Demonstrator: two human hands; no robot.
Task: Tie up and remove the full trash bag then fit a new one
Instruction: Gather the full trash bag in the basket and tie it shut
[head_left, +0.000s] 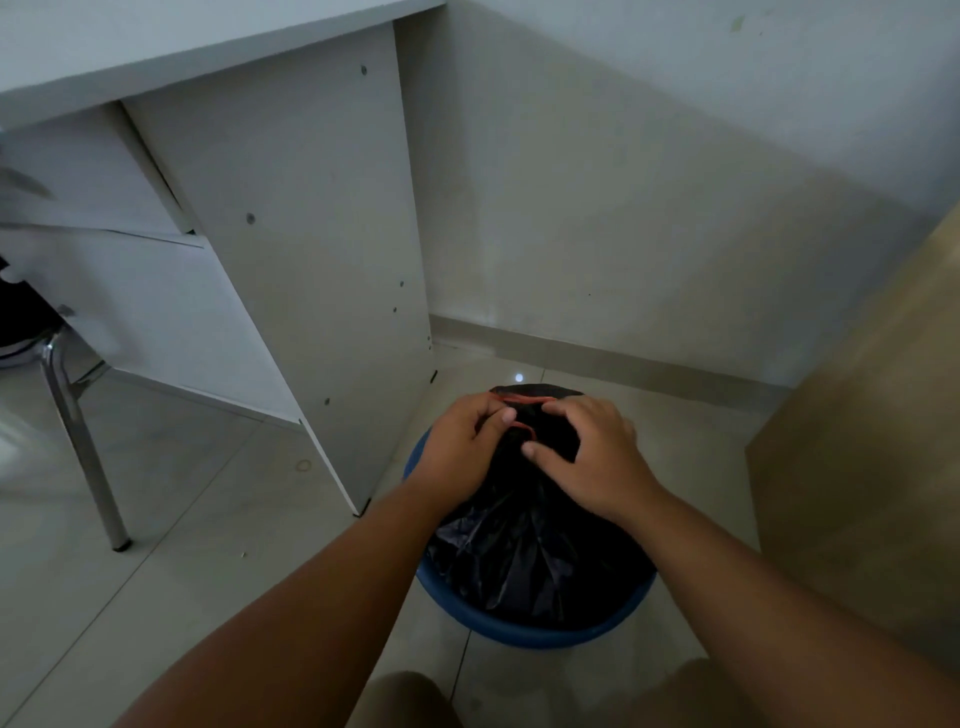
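A black trash bag (524, 551) sits in a round blue bin (535, 631) on the tiled floor. Its top is gathered into a bunch with a red drawstring (522, 399) running across it. My left hand (462, 441) grips the left side of the gathered top, fingers curled round the plastic and the string. My right hand (592, 457) pinches the right side of the bunch, thumb pressed against the black plastic. The bag's lower folds fill the bin's mouth.
A white desk side panel (311, 270) stands just left of the bin. A metal chair leg (83, 441) is further left. A brown cardboard-like surface (872, 441) rises on the right. A wall with a baseboard (597, 358) is close behind.
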